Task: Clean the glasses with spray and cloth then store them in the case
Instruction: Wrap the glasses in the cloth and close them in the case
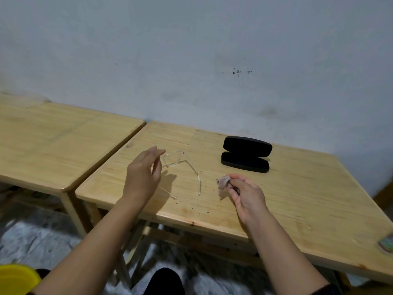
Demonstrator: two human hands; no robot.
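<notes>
Clear-framed glasses are on the wooden table, their temples unfolded toward me. My left hand is at the left lens with thumb and forefinger pinching the frame's left end. My right hand hovers to the right of the glasses and grips a small crumpled pinkish-grey cloth. A black glasses case lies open at the back of the table, its inside dark and holding nothing I can see. No spray bottle is in view.
A second wooden table stands to the left, separated by a narrow gap. The wall runs right behind both tables. A yellow round object is at the lower left, and a small item lies at the table's right edge.
</notes>
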